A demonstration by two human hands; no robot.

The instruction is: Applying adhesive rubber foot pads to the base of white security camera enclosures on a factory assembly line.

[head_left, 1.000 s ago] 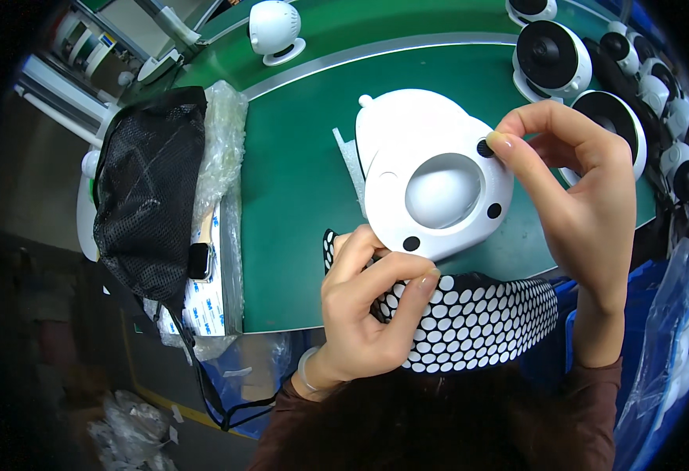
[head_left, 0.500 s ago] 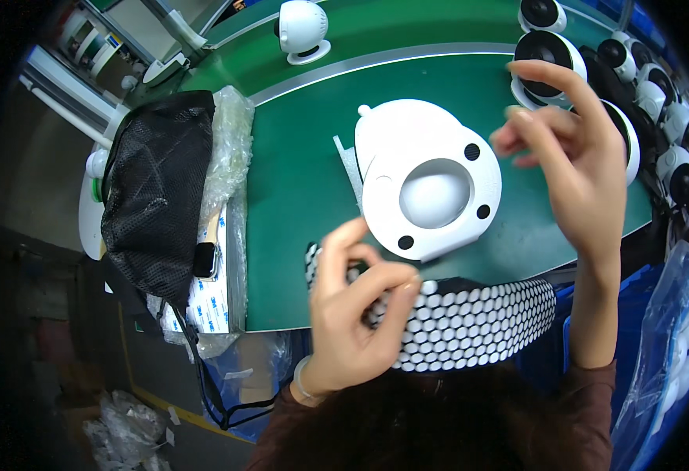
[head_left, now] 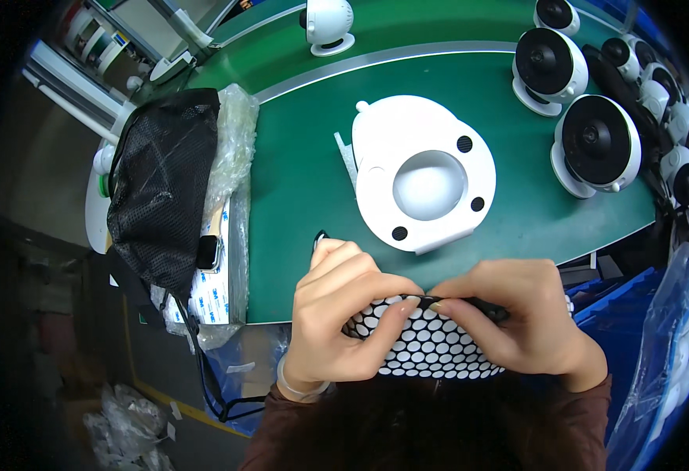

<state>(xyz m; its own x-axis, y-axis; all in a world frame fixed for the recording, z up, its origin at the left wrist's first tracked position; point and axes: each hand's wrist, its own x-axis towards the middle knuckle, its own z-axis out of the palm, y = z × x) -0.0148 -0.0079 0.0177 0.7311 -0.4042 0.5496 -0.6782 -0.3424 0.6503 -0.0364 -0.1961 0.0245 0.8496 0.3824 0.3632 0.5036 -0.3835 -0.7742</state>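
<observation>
A black sheet of round white stick-on pads curves in front of me at the near edge of the bench. My left hand grips its left side, thumb and forefinger pinched at the top edge. Right beside it, my right hand pinches the same edge, fingertips nearly touching the left ones. Whether a single pad is between the fingertips I cannot make out. Beyond my hands a white rounded camera-like device lies with its base up, showing a round hollow and three black round pads.
White devices with black round fronts stand at the right; another white one is at the far side. A black mesh bag and bubble wrap lie left, by a smartwatch. Blue bins sit at the lower right.
My right hand has come down from beside the white device to the pad sheet and now pinches its top edge. The left hand has stayed on the sheet.
</observation>
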